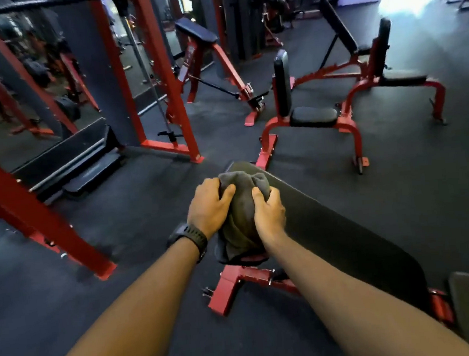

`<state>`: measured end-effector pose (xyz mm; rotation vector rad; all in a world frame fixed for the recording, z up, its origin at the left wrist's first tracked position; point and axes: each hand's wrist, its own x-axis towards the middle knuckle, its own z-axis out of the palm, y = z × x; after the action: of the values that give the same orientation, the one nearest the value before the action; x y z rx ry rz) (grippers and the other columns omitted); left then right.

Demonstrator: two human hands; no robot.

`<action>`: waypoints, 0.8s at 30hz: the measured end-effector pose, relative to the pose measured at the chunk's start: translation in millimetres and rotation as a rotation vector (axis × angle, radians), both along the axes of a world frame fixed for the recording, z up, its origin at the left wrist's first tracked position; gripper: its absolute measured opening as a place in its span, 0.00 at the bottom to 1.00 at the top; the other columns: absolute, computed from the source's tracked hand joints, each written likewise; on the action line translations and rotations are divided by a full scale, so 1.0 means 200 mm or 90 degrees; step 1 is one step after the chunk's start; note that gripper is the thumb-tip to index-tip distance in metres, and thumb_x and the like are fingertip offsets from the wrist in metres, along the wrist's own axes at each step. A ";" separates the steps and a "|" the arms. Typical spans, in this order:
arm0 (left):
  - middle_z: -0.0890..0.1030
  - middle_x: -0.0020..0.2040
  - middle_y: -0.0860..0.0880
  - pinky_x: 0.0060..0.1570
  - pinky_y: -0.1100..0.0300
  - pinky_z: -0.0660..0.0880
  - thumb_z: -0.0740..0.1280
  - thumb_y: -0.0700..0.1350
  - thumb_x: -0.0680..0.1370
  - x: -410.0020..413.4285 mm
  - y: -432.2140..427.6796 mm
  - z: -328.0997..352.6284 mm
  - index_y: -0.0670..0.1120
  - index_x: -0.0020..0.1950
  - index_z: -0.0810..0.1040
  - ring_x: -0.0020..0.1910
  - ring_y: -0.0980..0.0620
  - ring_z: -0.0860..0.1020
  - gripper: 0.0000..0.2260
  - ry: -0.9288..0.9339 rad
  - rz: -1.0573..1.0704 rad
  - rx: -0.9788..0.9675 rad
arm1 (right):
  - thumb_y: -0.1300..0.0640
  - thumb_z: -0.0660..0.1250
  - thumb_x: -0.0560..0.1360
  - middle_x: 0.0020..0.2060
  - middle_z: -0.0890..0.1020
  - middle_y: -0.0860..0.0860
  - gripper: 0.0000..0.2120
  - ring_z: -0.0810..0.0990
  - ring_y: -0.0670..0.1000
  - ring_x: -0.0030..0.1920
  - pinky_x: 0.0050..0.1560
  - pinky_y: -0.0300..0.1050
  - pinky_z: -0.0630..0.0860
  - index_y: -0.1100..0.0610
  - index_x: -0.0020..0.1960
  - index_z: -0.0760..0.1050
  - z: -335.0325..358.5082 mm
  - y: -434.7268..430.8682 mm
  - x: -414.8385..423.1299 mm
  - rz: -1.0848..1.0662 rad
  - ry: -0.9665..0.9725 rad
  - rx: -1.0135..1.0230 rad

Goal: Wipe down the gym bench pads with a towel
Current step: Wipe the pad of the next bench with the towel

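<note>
Left hand (207,205) and right hand (268,214) clasp one bunched towel (242,219) over the bench pad (329,226) edge. Open floor (146,213) lies alongside.

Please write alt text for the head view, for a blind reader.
The left hand and right hand grip a bunched grey towel on the far end of a black bench pad. The left wrist wears a black watch; red benches stand behind.

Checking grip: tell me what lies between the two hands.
The bunched grey towel, gripped by left hand and right hand atop the bench pad; head view.
</note>
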<state>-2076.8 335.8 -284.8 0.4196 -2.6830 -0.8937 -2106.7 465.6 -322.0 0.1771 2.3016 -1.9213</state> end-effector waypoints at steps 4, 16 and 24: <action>0.77 0.56 0.44 0.56 0.41 0.74 0.59 0.55 0.83 -0.28 -0.15 -0.11 0.44 0.57 0.75 0.56 0.42 0.76 0.15 -0.049 -0.041 -0.029 | 0.42 0.58 0.82 0.60 0.79 0.55 0.21 0.78 0.59 0.61 0.63 0.56 0.73 0.52 0.70 0.69 -0.10 -0.16 -0.24 -0.046 -0.043 0.018; 0.75 0.60 0.46 0.56 0.44 0.73 0.55 0.53 0.84 -0.93 -0.39 -0.46 0.44 0.58 0.72 0.60 0.44 0.72 0.14 -0.194 -0.107 -0.122 | 0.48 0.65 0.80 0.73 0.65 0.55 0.24 0.67 0.60 0.70 0.59 0.58 0.75 0.52 0.74 0.67 -0.50 -0.46 -0.73 -0.136 0.089 0.276; 0.65 0.78 0.47 0.74 0.51 0.61 0.52 0.53 0.85 -1.10 -0.55 -0.63 0.45 0.78 0.63 0.75 0.48 0.63 0.23 -0.179 -0.177 -0.050 | 0.35 0.48 0.80 0.82 0.44 0.49 0.30 0.42 0.64 0.80 0.70 0.64 0.66 0.36 0.80 0.47 -0.60 -0.57 -0.72 0.159 0.153 0.485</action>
<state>-2296.5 226.6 -409.8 0.1646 -3.0787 -0.8526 -2250.3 352.3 -441.9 -0.2722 2.9293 -0.9210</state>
